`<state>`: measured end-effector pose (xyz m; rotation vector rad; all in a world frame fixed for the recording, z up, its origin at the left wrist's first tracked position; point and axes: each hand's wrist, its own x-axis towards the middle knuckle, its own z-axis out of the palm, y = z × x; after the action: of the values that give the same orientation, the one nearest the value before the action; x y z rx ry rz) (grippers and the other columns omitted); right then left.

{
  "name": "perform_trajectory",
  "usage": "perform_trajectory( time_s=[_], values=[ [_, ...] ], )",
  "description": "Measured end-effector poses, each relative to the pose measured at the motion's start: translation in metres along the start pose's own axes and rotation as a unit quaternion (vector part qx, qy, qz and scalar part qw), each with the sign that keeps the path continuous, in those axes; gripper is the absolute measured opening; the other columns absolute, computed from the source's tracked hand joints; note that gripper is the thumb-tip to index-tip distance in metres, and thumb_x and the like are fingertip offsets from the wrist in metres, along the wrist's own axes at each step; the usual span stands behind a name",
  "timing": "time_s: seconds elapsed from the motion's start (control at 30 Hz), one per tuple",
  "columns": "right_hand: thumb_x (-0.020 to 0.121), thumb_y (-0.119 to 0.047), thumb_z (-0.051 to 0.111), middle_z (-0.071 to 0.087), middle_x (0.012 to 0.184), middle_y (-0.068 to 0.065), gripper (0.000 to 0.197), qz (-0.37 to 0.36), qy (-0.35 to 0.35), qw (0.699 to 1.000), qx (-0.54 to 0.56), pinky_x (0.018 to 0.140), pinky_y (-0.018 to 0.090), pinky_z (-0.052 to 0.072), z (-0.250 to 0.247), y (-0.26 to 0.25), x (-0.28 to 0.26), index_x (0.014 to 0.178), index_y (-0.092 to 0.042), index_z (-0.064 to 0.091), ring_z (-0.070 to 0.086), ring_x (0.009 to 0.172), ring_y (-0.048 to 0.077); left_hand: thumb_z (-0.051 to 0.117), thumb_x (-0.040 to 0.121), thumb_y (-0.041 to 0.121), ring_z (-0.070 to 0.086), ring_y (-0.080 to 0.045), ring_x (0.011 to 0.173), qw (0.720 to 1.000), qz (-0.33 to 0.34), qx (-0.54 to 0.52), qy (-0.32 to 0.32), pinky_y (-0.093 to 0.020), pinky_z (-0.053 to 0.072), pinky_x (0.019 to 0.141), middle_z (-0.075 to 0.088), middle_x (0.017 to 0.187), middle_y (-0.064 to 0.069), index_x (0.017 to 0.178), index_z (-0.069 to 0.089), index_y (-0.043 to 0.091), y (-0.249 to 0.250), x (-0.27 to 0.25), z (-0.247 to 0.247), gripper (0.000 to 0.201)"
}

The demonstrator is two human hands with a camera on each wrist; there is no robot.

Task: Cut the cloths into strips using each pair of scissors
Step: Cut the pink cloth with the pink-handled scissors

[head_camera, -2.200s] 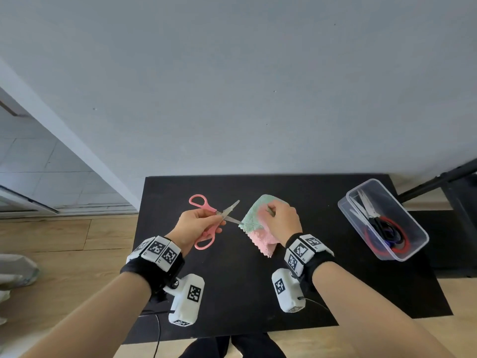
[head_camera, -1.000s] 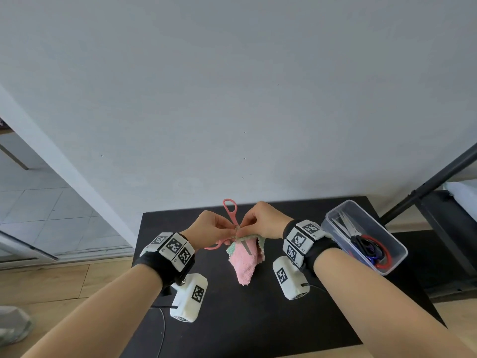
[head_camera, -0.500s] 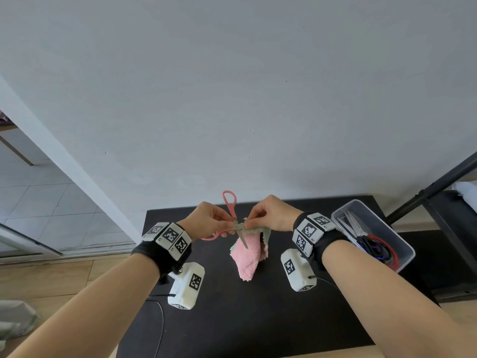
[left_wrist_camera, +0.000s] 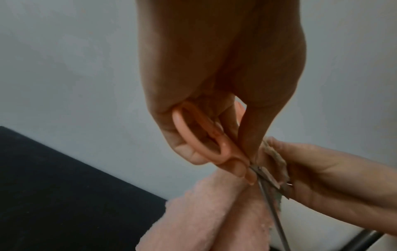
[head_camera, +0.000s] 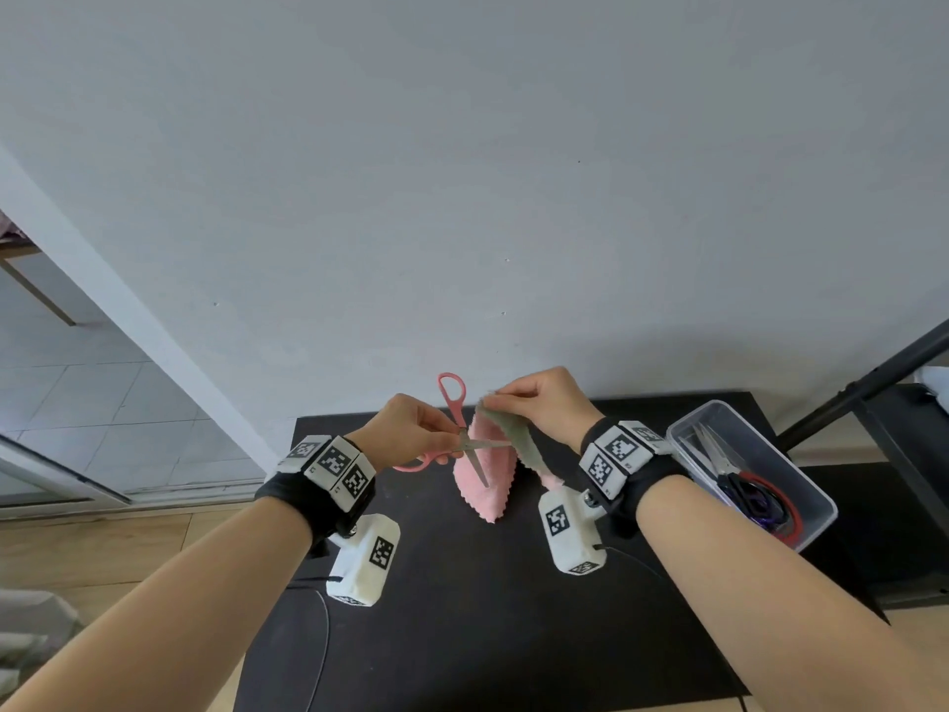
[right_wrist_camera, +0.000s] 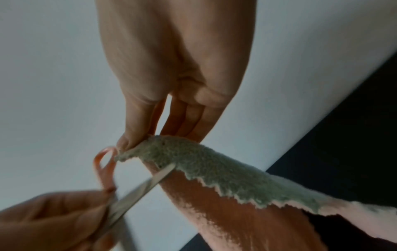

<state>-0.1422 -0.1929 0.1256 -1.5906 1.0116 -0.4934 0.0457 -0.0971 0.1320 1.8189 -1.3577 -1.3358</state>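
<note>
My left hand (head_camera: 411,434) grips the pink-handled scissors (head_camera: 454,403) with fingers through the lower loop (left_wrist_camera: 199,135); the blades (head_camera: 480,454) are spread wide and cross the cloth. My right hand (head_camera: 539,403) pinches the top corner of a pink and grey-green cloth (head_camera: 488,485) and holds it up above the black table (head_camera: 462,634). A grey-green strip (head_camera: 524,449) with a zigzag edge hangs away toward my right wrist. In the right wrist view one blade (right_wrist_camera: 150,181) touches the strip's (right_wrist_camera: 214,169) edge just below my thumb.
A clear plastic box (head_camera: 750,470) at the table's right holds several more scissors, among them a red-handled pair (head_camera: 770,506). A grey wall stands close behind the table. A black metal frame (head_camera: 873,382) rises at the far right. Wooden floor lies to the left.
My right hand has lifted the cloth's corner higher and pulled the grey-green strip out to the right. The scissor blades have spread wider. Both hands rose from the table since the earliest frame.
</note>
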Motion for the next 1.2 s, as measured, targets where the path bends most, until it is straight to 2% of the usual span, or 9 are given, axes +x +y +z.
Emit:
perform_trajectory(
  time_s=[0.1,0.2,0.3,0.43,0.6,0.73,0.87,1.03,1.2],
  values=[
    [0.077,-0.013,0.078,0.074,0.081,-0.003,0.019,0.014,-0.034,0.999,0.023,0.069,0.013,0.052,0.015,-0.003,-0.003,0.092,-0.002,0.075,0.067,0.070,0.001,0.069,0.082,0.012,0.056,-0.019,0.069,1.000,0.010,0.008,0.008,-0.029,0.045,0.072,0.070,0.071,-0.011,0.076,0.077,0.013,0.007,0.003,0.003,0.010],
    [0.074,-0.020,0.080,0.075,0.083,0.005,0.018,0.046,-0.050,0.998,0.006,0.078,0.021,0.055,0.018,-0.002,-0.003,0.087,-0.007,0.077,0.068,0.074,0.009,0.070,0.082,0.015,0.057,-0.015,0.066,0.999,0.016,0.012,0.026,-0.021,0.046,0.067,0.069,0.066,-0.004,0.077,0.077,0.012,0.011,0.004,0.005,0.009],
    [0.073,-0.023,0.081,0.072,0.072,0.006,0.017,0.079,-0.080,0.993,-0.023,0.060,0.015,0.050,0.012,-0.004,-0.002,0.079,-0.009,0.077,0.064,0.063,0.010,0.070,0.083,0.014,0.060,-0.005,0.061,0.999,0.022,0.014,0.029,-0.011,0.046,0.061,0.071,0.068,-0.003,0.082,0.077,0.008,0.014,0.003,0.006,0.009],
    [0.075,-0.023,0.079,0.066,0.066,0.000,0.019,0.054,-0.120,0.985,-0.115,0.051,0.008,0.040,0.005,-0.010,0.001,0.082,-0.006,0.075,0.055,0.057,0.004,0.069,0.083,0.009,0.061,-0.006,0.060,0.999,0.027,0.017,0.027,-0.015,0.048,0.060,0.073,0.072,-0.004,0.084,0.075,0.007,0.017,0.002,0.005,0.007],
    [0.080,-0.022,0.076,0.063,0.069,-0.003,0.010,0.006,-0.144,0.975,-0.167,0.056,0.009,0.043,-0.002,-0.013,0.003,0.080,-0.012,0.072,0.055,0.062,0.006,0.066,0.084,0.004,0.059,-0.009,0.059,0.999,0.031,0.022,0.025,-0.016,0.045,0.052,0.070,0.066,0.000,0.084,0.073,0.003,0.023,0.000,0.002,0.007],
    [0.080,-0.019,0.076,0.066,0.071,-0.005,0.007,-0.012,-0.150,0.974,-0.170,0.065,0.013,0.048,-0.005,-0.010,0.001,0.081,-0.013,0.072,0.059,0.064,0.002,0.066,0.084,0.005,0.059,-0.015,0.064,0.999,0.024,0.018,0.015,-0.034,0.047,0.067,0.072,0.074,-0.006,0.075,0.071,0.013,0.021,-0.001,0.002,0.014],
    [0.079,-0.013,0.076,0.068,0.076,-0.003,0.008,-0.024,-0.143,0.978,-0.152,0.070,0.015,0.049,-0.007,-0.005,-0.001,0.085,-0.009,0.074,0.061,0.067,0.002,0.068,0.084,0.007,0.060,-0.021,0.070,1.000,0.016,0.011,0.013,-0.039,0.048,0.077,0.073,0.083,-0.017,0.073,0.072,0.017,0.020,-0.001,0.002,0.016],
    [0.080,-0.010,0.075,0.072,0.084,0.006,0.012,-0.029,-0.141,0.978,-0.149,0.078,0.025,0.052,-0.010,-0.002,-0.003,0.090,-0.004,0.074,0.063,0.075,0.007,0.068,0.084,0.006,0.061,-0.007,0.058,1.000,0.003,-0.003,0.009,-0.041,0.051,0.081,0.073,0.069,0.000,0.076,0.074,0.014,0.019,-0.002,0.003,0.013],
    [0.081,-0.013,0.074,0.073,0.092,0.013,0.015,-0.013,-0.134,0.979,-0.153,0.082,0.030,0.051,-0.017,0.003,-0.005,0.093,-0.004,0.074,0.062,0.080,0.013,0.067,0.084,0.005,0.060,-0.019,0.067,1.000,0.001,0.001,0.010,-0.044,0.050,0.081,0.073,0.085,-0.019,0.074,0.074,0.017,0.018,-0.003,0.003,0.017]
  ],
)
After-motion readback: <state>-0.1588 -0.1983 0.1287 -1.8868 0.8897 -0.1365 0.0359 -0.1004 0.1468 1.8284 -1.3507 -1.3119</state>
